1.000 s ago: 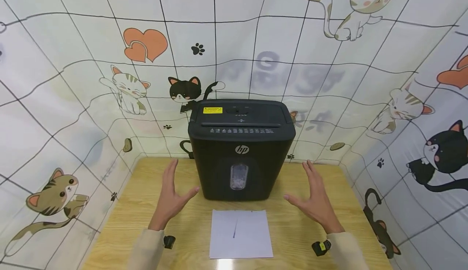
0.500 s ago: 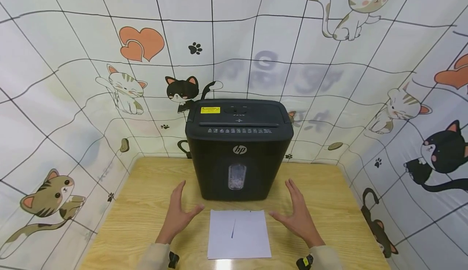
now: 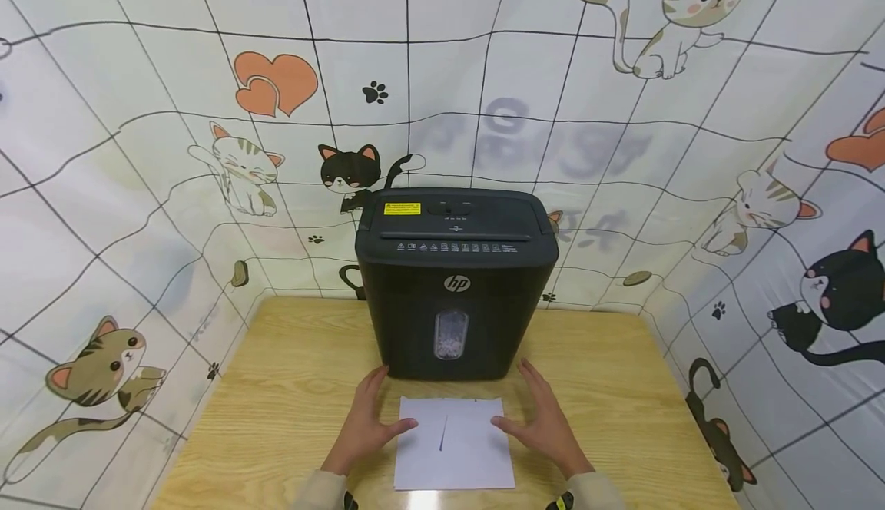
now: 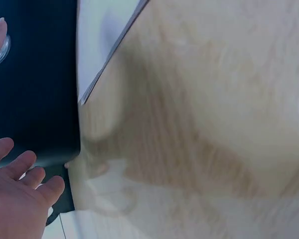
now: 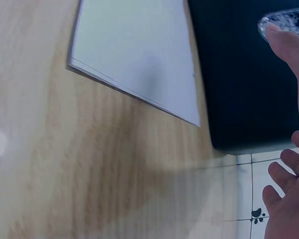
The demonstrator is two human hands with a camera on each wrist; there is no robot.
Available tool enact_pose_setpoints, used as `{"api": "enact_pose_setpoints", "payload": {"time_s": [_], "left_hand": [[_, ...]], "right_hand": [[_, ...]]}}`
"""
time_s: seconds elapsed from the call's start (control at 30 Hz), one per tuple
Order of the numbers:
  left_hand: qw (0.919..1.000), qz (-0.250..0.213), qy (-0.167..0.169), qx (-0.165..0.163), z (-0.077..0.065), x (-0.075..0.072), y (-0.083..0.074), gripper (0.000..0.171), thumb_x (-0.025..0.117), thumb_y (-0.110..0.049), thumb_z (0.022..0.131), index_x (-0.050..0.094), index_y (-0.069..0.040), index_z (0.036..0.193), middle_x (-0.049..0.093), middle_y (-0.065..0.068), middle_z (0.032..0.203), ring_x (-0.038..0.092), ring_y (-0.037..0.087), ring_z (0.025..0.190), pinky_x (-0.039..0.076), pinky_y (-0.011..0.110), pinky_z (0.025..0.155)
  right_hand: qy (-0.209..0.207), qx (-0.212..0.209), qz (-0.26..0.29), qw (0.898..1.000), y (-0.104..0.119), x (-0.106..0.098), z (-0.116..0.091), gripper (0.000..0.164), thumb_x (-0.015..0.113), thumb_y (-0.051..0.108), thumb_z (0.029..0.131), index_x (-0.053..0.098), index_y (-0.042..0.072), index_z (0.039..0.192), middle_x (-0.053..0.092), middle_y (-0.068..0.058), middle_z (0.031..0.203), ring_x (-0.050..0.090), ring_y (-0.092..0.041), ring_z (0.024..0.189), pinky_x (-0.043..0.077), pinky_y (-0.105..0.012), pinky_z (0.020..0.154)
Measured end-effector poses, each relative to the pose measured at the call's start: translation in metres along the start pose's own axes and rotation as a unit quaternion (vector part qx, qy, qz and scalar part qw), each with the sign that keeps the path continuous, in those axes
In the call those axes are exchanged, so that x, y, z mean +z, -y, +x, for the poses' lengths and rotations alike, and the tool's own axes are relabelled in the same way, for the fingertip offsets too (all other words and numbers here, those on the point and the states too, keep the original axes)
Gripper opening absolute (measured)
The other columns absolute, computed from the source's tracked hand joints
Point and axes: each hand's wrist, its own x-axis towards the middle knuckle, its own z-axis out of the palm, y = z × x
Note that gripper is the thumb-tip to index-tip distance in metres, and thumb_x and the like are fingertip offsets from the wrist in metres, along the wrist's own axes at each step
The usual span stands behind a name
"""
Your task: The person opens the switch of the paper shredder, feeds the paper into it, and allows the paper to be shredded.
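A thin stack of white paper (image 3: 470, 448) lies on the wooden table (image 3: 290, 395), with one short dark line on its top sheet. My left hand (image 3: 366, 422) is at its left side, and my right hand (image 3: 545, 425) is at its right side. Both thumbs reach over the paper's edges in the head view. Fingers are spread and relaxed, and neither hand holds anything. Right behind the paper stands a black HP paper shredder (image 3: 408, 326), its small window showing shreds. In the left wrist view the stack's layered edge (image 4: 112, 52) shows beside the shredder (image 4: 35, 99).
A yellow label (image 3: 402, 208) and a row of icons mark the shredder's top, near its feed slot (image 3: 455, 236). Cat-patterned curtain walls (image 3: 442, 72) enclose the table's back and sides. A bright light reflection (image 3: 424, 499) shows at the front.
Both hands have come inward and nearer, from beside the shredder to the two sides of the paper. The paper and the shredder have stayed put.
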Motion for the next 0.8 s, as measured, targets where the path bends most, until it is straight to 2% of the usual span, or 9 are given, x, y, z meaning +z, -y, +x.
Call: {"api": "enact_pose_setpoints", "payload": {"time_s": [0.07,0.23,0.47,0.8], "left_hand": [[0.9998,0.008,0.002,0.018,-0.001,0.005,-0.001,0.114,0.091,-0.052,0.07,0.036,-0.002,0.156,0.034,0.026,0.16,0.037,0.05,0.145,0.04,0.066,0.11],[0.9979,0.049,0.033,0.025,-0.004,0.016,-0.002,0.112,0.091,-0.054,0.069,0.041,0.0,0.153,0.036,0.025,0.16,0.037,0.046,0.147,0.04,0.061,0.112],[0.9923,0.103,0.06,0.034,-0.009,0.027,-0.004,0.108,0.092,-0.052,0.067,0.045,0.0,0.15,0.04,0.023,0.158,0.042,0.042,0.145,0.043,0.055,0.112],[0.9766,0.196,0.069,0.056,-0.012,0.041,-0.004,0.102,0.093,-0.05,0.066,0.053,0.003,0.143,0.049,0.022,0.152,0.046,0.041,0.141,0.04,0.052,0.116]], "right_hand": [[0.006,0.001,0.002,1.0,0.001,0.003,-0.001,0.113,0.087,0.058,0.074,0.032,0.012,0.161,0.031,-0.015,0.167,0.032,-0.042,0.151,0.033,-0.067,0.115],[0.019,-0.003,-0.009,1.0,0.0,0.012,-0.003,0.109,0.087,0.059,0.073,0.039,0.01,0.158,0.037,-0.014,0.164,0.037,-0.04,0.15,0.035,-0.063,0.116],[0.036,-0.034,-0.046,0.998,-0.004,0.026,-0.007,0.097,0.085,0.056,0.077,0.048,0.008,0.152,0.043,-0.016,0.16,0.042,-0.04,0.147,0.037,-0.061,0.115],[0.082,0.014,-0.084,0.993,-0.001,0.038,-0.017,0.093,0.086,0.048,0.079,0.047,0.005,0.151,0.05,-0.015,0.155,0.045,-0.037,0.145,0.036,-0.055,0.118]]}}
